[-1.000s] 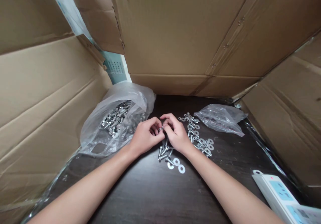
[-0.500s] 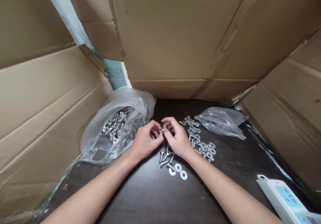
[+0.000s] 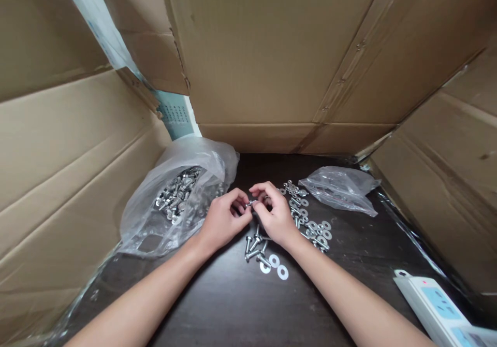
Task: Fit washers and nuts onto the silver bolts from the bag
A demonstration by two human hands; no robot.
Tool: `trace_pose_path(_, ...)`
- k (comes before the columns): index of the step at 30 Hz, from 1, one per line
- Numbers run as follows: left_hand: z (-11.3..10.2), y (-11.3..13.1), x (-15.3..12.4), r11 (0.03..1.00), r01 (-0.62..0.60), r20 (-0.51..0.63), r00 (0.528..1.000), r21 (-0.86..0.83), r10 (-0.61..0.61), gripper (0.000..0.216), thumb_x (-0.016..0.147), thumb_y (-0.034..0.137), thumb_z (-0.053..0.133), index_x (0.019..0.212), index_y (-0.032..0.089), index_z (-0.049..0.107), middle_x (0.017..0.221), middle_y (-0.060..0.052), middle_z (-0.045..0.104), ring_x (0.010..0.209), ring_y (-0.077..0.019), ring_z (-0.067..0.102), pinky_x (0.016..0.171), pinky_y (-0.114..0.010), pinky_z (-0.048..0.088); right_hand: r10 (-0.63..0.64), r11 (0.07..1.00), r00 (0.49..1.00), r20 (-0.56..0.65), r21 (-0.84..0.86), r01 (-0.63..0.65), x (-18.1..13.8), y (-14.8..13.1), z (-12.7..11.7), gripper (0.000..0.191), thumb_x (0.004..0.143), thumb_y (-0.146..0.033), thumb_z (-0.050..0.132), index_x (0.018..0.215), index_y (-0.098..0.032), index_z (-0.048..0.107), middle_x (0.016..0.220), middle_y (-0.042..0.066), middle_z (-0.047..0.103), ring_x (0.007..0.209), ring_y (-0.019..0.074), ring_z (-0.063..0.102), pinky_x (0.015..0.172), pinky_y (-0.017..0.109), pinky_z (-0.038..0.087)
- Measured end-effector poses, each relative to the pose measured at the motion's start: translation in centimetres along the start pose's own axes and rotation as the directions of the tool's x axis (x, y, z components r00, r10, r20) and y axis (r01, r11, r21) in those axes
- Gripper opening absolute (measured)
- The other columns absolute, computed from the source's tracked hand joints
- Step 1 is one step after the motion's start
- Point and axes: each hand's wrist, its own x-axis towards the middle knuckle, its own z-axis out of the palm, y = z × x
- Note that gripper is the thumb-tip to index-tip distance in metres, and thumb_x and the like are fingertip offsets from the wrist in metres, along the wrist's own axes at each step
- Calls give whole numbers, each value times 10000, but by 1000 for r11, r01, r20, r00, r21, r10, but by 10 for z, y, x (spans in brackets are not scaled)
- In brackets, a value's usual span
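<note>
Small silver metal bolt (image 3: pixel 250 203) still pinched between left hand (image 3: pixel 223 221) and right hand (image 3: pixel 276 216); both fingertip grips unchanged; position kept above dark wooden worktop (image 3: pixel 233 305).

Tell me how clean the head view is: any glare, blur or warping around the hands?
Head view: soft even light, faint shadows under the left hand and right hand; head view: pale sheen on the bag of bolts, no harsh glare; head view: wide-angle bowing of the cardboard walls, the pinched metal part sharp.

Bare forearms converging, left hand (image 3: pixel 223 221) and right hand (image 3: pixel 275 215) fingertip to fingertip, each grip pinched tight
</note>
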Motion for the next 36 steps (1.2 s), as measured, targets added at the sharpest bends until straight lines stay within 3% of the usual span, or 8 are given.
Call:
trace_pose_path(5,1,0,1,1000,-14,-12,1000,6,14,94,786,130,611,860,186,624,775,13,673,679,-112,652,600,-194,509,56,998,997,60,-13,-56,1,0,0,156,934,-231,501,1051,-213,603,817,5,637,707,155,613,667,287,485)
trace_pose_path(21,1,1,2,1000,6,-26,1000,-2,-6,88,798,147,623,873,191,618,796,0,698,702,-129,679,595,-201,529,23,1000,996,81,0,-23,0,1,-1,313,835,-112,506,1124,-218,566,930,23,599,760,150,576,622,269,447)
trace_pose_path(28,1,0,0,1000,-1,-16,1000,-27,0,87,790,139,638,864,186,631,793,0,703,704,-127,679,619,-204,544,55,998,995,78,-35,-53,1,1,-1,193,934,-201,476,1102,-217,569,840,3,614,728,159,597,696,301,469)
trace_pose_path(36,2,0,0,1000,-15,-9,1000,-15,15,102,803,127,630,890,179,636,816,-5,714,728,-132,690,642,-215,551,26,999,993,113,-21,-24,1,2,-1,218,929,-193,483,1133,-210,557,841,0,590,737,159,590,705,298,473)
